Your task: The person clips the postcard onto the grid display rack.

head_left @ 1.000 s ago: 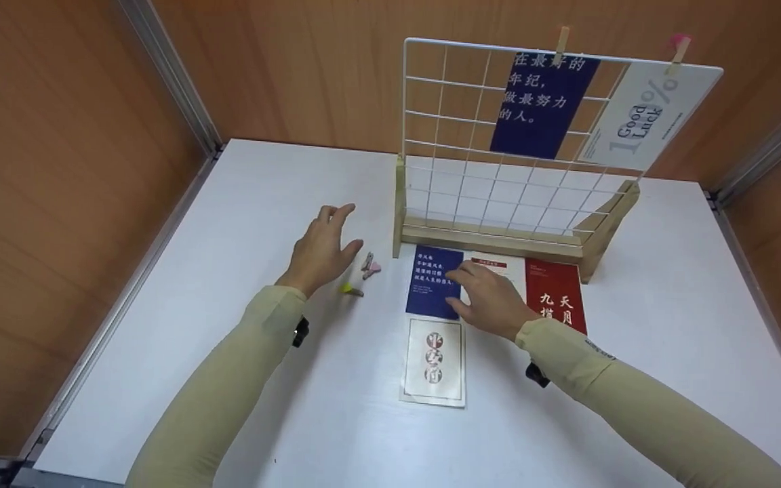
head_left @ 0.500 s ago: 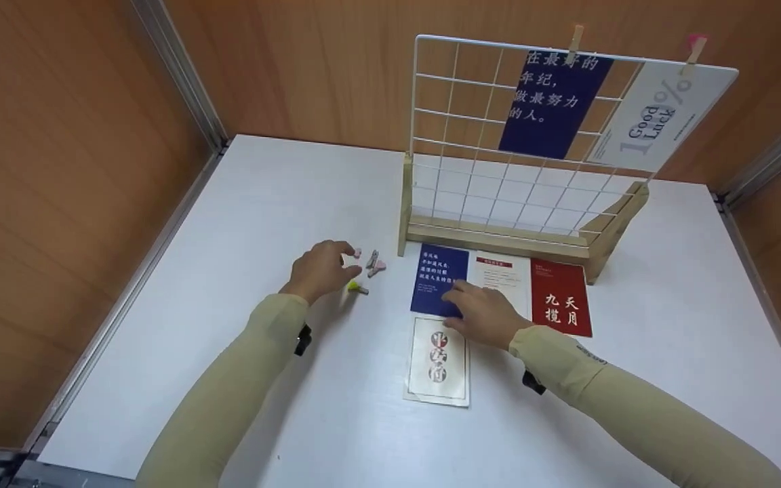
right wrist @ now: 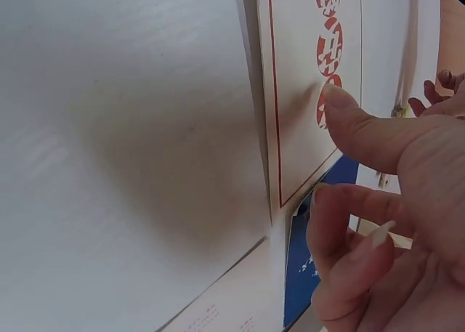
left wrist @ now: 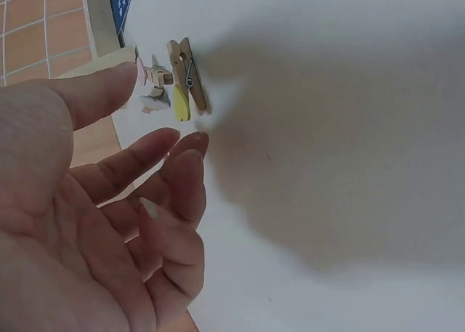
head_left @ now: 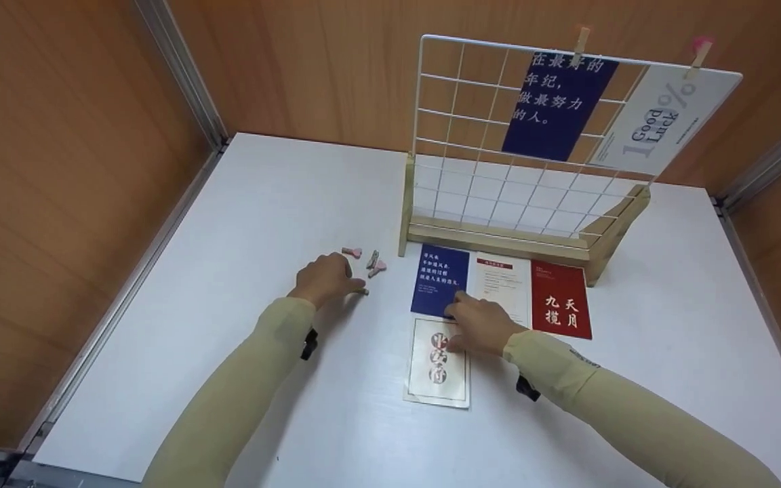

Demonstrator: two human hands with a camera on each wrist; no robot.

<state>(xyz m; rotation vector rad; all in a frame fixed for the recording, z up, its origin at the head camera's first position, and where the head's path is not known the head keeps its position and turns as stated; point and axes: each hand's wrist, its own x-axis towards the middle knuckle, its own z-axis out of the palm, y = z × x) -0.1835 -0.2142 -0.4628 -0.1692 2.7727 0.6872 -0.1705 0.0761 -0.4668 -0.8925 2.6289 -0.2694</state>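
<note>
Two clipped cards (head_left: 553, 135) hang upper right, four flat cards (head_left: 439, 281) apparently remaining at center, as left hand (head_left: 326, 280), beside a yellow-tipped clothespin (left wrist: 196, 88), and right hand (head_left: 482, 325) hold grips apart.

White tabletop (head_left: 282, 183) between wood-grain walls (head_left: 323, 74) with grey metal edging (head_left: 182, 68)

The left hand (head_left: 325, 280) hid most of the yellow-trimmed peg (left wrist: 195, 85) from the head view; the right hand (head_left: 482, 325) masked part of the cream card (head_left: 435, 369).
</note>
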